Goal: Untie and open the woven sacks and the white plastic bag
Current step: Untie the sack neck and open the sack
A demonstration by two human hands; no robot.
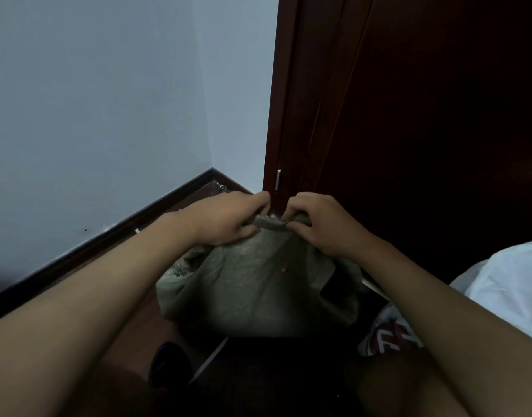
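- A grey-green woven sack (258,284) stands on the brown floor (132,320) in a room corner, in front of the person and between the 2 forearms.
- The sack's neck (269,222) is gathered into a twisted bunch at the top, just in front of the dark red door frame (285,115).
- The left hand (228,218) grips the left side of the bunched neck, fingers curled down over the cloth and knuckles up.
- The right hand (321,224) grips the right side of the same bunch, fingers curled and the thumb tucked under against the fabric.
- The 2 hands sit close together, with a short stretch of the twisted neck showing between them.
- Whether a knot or tie is in the neck cannot be told; the hands cover most of it.
- A small orange speck (283,269) shows on the sack's front.
- A white plastic bag (511,284) lies at the right edge, beside the right forearm and well apart from the hands.
- A printed bag (388,332) with red and white markings lies on the floor under the right forearm, near the sack's right side.
- A thin white strip (212,356) runs along the floor below the sack.
- The white wall (93,100) and dark baseboard (108,233) run behind on the left; a metal hinge (278,179) shows on the door frame.
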